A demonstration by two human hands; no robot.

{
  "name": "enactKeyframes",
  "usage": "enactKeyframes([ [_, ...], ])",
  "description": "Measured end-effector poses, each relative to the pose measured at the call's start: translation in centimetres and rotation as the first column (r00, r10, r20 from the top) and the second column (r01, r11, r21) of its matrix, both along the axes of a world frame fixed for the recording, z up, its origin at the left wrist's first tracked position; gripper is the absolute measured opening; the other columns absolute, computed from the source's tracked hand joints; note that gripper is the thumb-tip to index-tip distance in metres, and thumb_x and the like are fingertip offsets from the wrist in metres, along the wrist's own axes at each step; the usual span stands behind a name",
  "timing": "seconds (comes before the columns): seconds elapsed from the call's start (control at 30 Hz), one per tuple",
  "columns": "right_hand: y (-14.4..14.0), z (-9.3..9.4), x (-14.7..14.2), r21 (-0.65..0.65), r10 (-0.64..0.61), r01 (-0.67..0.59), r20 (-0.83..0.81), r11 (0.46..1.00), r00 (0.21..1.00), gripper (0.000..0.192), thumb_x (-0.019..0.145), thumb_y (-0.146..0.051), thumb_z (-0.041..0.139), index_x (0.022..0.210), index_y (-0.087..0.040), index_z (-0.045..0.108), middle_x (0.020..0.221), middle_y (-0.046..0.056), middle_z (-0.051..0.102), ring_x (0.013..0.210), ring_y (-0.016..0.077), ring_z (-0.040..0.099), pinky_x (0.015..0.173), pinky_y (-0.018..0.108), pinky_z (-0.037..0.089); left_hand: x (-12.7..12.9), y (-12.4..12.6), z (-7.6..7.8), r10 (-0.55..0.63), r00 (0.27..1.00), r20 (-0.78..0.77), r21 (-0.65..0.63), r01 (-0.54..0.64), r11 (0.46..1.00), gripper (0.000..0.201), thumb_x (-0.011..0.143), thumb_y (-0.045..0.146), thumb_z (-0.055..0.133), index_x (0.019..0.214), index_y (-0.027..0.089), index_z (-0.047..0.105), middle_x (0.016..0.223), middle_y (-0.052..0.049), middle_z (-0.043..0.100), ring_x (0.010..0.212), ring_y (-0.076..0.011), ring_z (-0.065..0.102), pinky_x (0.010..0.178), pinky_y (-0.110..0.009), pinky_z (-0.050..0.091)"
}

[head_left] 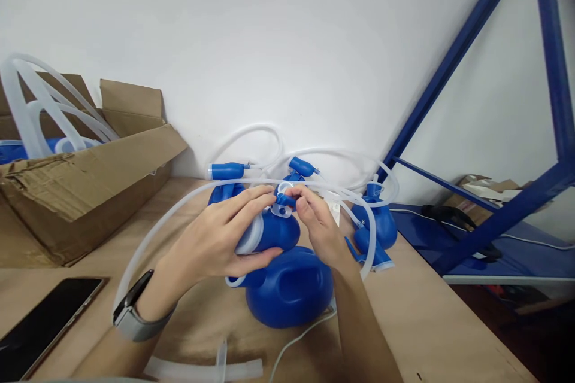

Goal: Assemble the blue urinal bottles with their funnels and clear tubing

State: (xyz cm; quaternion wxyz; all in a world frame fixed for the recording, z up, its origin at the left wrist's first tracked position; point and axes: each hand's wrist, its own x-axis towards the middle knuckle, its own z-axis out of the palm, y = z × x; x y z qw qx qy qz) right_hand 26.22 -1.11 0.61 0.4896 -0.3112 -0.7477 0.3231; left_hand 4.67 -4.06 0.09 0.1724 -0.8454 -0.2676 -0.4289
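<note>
white wall, wooden table, blue steel frame.

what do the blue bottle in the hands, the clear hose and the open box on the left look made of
Blue bottle: likely moulded plastic, opaque, with a soft sheen on its curved side. Clear hose: flexible translucent tubing, perhaps silicone or PVC, since it bends in wide loops. Open box: brown corrugated cardboard, matte, with creased flaps. The left hand grips the bottle; the right hand pinches its cap.

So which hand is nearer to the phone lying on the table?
Left. The left hand grips a blue bottle just right of the phone; the right hand sits farther right, beyond the bottle.
</note>
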Motion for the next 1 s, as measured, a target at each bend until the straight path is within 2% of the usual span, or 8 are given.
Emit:
enactKeyframes([
  [0.13,-0.9,0.3,-0.3,-0.025,0.009,-0.009,-0.023,1.000,1.000,0.034,0.095,-0.056,0.061,0.094,-0.022,0.058,0.084,-0.001,0.057,0.074,0.0154,0.053,0.066,0.027,0.045,0.1,-0.1,-0.2,0.082,0.997,-0.016,0.151,-0.079,0.985,0.069,0.088,0.050,0.072,0.143,0.014,0.051,0.125,-0.018,0.073,0.110,-0.0305,0.074,0.088,-0.036,0.063],
  [0.23,-1.2,0.4,-0.7,-0.043,-0.019,0.017,-0.038,0.999,0.999,0.024,0.092,-0.043,0.066,0.091,-0.022,0.056,0.080,-0.003,0.055,0.068,0.0127,0.051,0.061,0.025,0.042,0.0,-0.1,-0.1,0.091,0.996,-0.009,0.177,-0.088,0.980,0.070,0.087,0.053,0.074,0.142,0.016,0.053,0.120,-0.015,0.075,0.102,-0.0294,0.076,0.083,-0.035,0.063],
  [0.37,-1.2,0.2,-1.2,0.001,-0.058,0.059,-0.040,0.998,0.997,0.022,0.089,-0.040,0.069,0.092,-0.023,0.056,0.082,-0.003,0.060,0.068,0.0126,0.056,0.061,0.024,0.045,0.2,-0.9,0.5,-0.051,0.993,0.108,-0.059,0.057,0.997,0.069,0.088,0.062,0.068,0.143,0.022,0.053,0.127,-0.013,0.072,0.109,-0.0314,0.073,0.091,-0.040,0.060],
  [0.43,-1.1,0.0,-1.3,0.067,-0.099,0.100,-0.016,0.993,0.995,0.022,0.087,-0.040,0.071,0.092,-0.023,0.056,0.083,-0.002,0.063,0.070,0.0135,0.058,0.063,0.025,0.048,0.5,-1.5,1.0,-0.106,0.954,0.280,-0.269,0.183,0.945,0.064,0.095,0.066,0.054,0.142,0.024,0.053,0.126,-0.012,0.072,0.112,-0.0314,0.071,0.095,-0.043,0.058],
  [0.57,-0.9,-0.5,-1.6,0.225,-0.175,0.160,0.048,0.961,0.983,0.022,0.087,-0.039,0.072,0.092,-0.024,0.058,0.085,-0.001,0.067,0.075,0.0156,0.062,0.066,0.026,0.051,1.5,-2.2,1.7,0.067,0.866,0.495,-0.518,0.232,0.823,0.034,0.103,0.049,0.049,0.115,0.024,0.069,0.100,-0.004,0.075,0.092,-0.0238,0.071,0.084,-0.036,0.058],
  [0.67,-0.6,-0.8,-1.7,0.259,-0.191,0.165,0.079,0.952,0.978,0.019,0.090,-0.039,0.070,0.094,-0.024,0.059,0.087,-0.001,0.068,0.078,0.0166,0.064,0.067,0.026,0.052,1.8,-2.1,1.8,0.102,0.867,0.487,-0.525,0.198,0.828,0.027,0.103,0.041,0.052,0.096,0.021,0.069,0.089,-0.002,0.073,0.080,-0.0187,0.067,0.076,-0.029,0.055],
  [0.83,-0.5,-0.8,-1.5,0.356,-0.203,0.157,0.097,0.921,0.974,0.015,0.091,-0.035,0.066,0.099,-0.024,0.059,0.090,0.001,0.069,0.079,0.0180,0.065,0.067,0.028,0.053,1.6,-1.8,1.4,0.081,0.885,0.459,-0.480,0.171,0.860,0.023,0.105,0.035,0.050,0.101,0.021,0.068,0.091,0.000,0.073,0.078,-0.0155,0.066,0.072,-0.026,0.052],
  [1.0,-0.5,-0.6,-1.3,0.470,-0.246,0.159,0.130,0.868,0.960,0.011,0.092,-0.029,0.060,0.102,-0.024,0.060,0.093,0.003,0.071,0.082,0.0198,0.065,0.069,0.031,0.051,1.3,-1.8,1.5,0.028,0.887,0.462,-0.495,0.231,0.837,0.023,0.104,0.036,0.050,0.104,0.021,0.067,0.095,-0.003,0.074,0.083,-0.0185,0.068,0.074,-0.029,0.055],
])
